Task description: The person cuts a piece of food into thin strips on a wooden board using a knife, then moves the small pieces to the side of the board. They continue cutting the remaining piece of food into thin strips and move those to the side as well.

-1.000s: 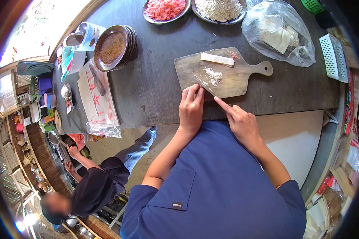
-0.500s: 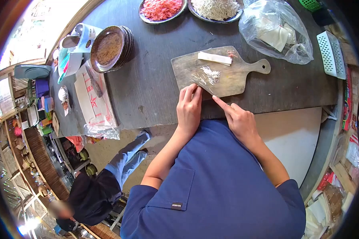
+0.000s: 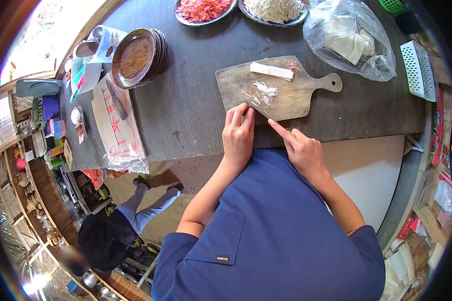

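Note:
A wooden cutting board (image 3: 291, 95) with a handle lies on the dark table. My left hand (image 3: 237, 131) is closed at the board's near edge, its fingertips bunched together; what they press on is hidden. My right hand (image 3: 302, 150) grips a knife (image 3: 260, 111), seen almost edge-on, with the index finger stretched along it. The thin blade slants across the board's near edge, its far end close to my left fingertips. Just beyond the blade is a small heap of fine white shreds (image 3: 265, 93). A pale white strip (image 3: 271, 71) rests farther back on the board.
Plates of pink pieces (image 3: 203, 9) and white shreds (image 3: 275, 9) stand at the back. A clear plastic bag (image 3: 350, 40) with white pieces and a white perforated basket (image 3: 418, 70) are to the right. Stacked brown plates (image 3: 134, 57) and another knife (image 3: 116, 100) lie left. A person (image 3: 108, 236) is behind the table's left end.
The person at the lower left has shifted, with their legs now in a different position. My hands, the knife and the shreds look nearly the same.

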